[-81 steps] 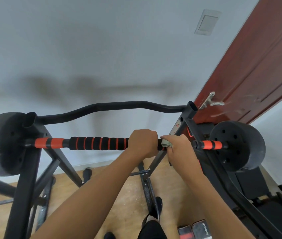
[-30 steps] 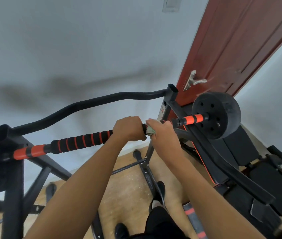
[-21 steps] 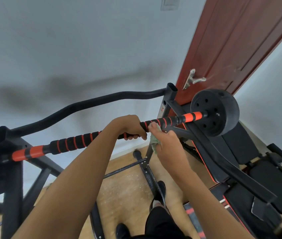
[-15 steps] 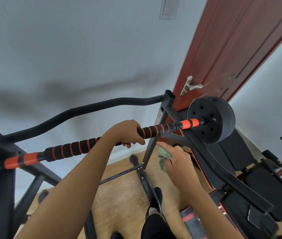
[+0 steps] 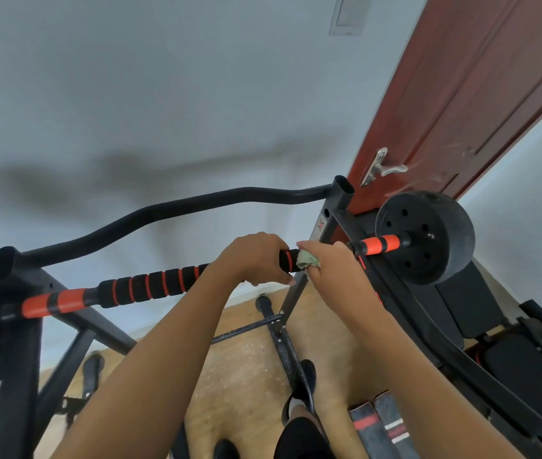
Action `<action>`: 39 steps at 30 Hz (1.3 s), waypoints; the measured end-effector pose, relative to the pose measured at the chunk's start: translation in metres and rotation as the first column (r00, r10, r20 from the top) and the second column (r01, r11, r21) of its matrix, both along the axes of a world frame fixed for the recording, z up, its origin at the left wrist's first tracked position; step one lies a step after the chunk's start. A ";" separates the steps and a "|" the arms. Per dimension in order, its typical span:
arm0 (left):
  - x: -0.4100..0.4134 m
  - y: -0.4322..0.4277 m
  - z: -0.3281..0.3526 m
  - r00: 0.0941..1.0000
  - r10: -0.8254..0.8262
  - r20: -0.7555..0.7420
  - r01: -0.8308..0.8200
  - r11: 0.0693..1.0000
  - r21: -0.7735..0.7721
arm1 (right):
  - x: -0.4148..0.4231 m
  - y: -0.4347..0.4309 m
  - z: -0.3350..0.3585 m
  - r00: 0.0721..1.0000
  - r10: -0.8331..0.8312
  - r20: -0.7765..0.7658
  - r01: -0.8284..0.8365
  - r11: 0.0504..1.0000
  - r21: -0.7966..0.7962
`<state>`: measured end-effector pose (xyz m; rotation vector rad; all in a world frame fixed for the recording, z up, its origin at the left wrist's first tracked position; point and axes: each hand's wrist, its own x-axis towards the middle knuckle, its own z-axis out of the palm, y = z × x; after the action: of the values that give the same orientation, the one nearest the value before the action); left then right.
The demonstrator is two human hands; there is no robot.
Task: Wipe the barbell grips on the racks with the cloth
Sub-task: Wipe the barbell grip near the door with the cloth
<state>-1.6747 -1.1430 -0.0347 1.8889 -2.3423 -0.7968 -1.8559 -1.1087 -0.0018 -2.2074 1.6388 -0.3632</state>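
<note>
The barbell [image 5: 176, 279] lies across the rack [image 5: 340, 197], running from lower left to centre right of the frame; its foam grip [image 5: 130, 289], black with orange rings, takes the middle span. The left hand [image 5: 253, 256] is closed round the grip at centre frame, fingers curled under the bar; the right hand [image 5: 332, 263] sits just beside it on the right, wrapped over the bar and clutching the cloth [image 5: 306, 260] against the grip; a pale green fold shows between the two hands. A black weight plate [image 5: 428, 240] sits on the bar's right end; a curved black bar [image 5: 163, 210] spans the rack above the barbell; a red-brown door [image 5: 478, 94] with a metal handle [image 5: 383, 167] stands at upper right; wooden floor [image 5: 246, 376] shows at bottom centre.
</note>
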 end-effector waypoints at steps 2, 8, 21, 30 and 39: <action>0.003 -0.007 0.000 0.994 0.017 -0.111 -0.001 0.990 0.143 | -0.003 0.005 -0.007 1.000 -0.013 0.015 0.013 1.000 0.004; 0.013 -0.020 0.010 0.953 0.057 -0.297 0.074 0.908 0.413 | -0.015 0.029 -0.004 0.998 0.017 0.056 -0.016 1.000 -0.027; -0.025 0.035 -0.015 0.949 0.181 0.256 -0.016 0.843 -0.538 | 0.004 -0.023 0.011 0.993 0.012 0.121 -0.013 1.000 0.012; -0.010 -0.017 0.006 0.988 0.144 -0.058 -0.124 0.957 0.264 | -0.011 0.026 -0.026 0.982 -0.017 0.189 0.029 0.998 -0.062; -0.009 -0.001 0.016 0.988 0.081 0.130 -0.062 0.987 -0.145 | -0.035 0.038 -0.018 0.963 -0.079 0.259 0.113 0.987 -0.119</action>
<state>-1.6834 -1.1438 -0.0182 2.0131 -2.3193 -0.4969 -1.8909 -1.0702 -0.0195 -2.0745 1.6243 -0.7687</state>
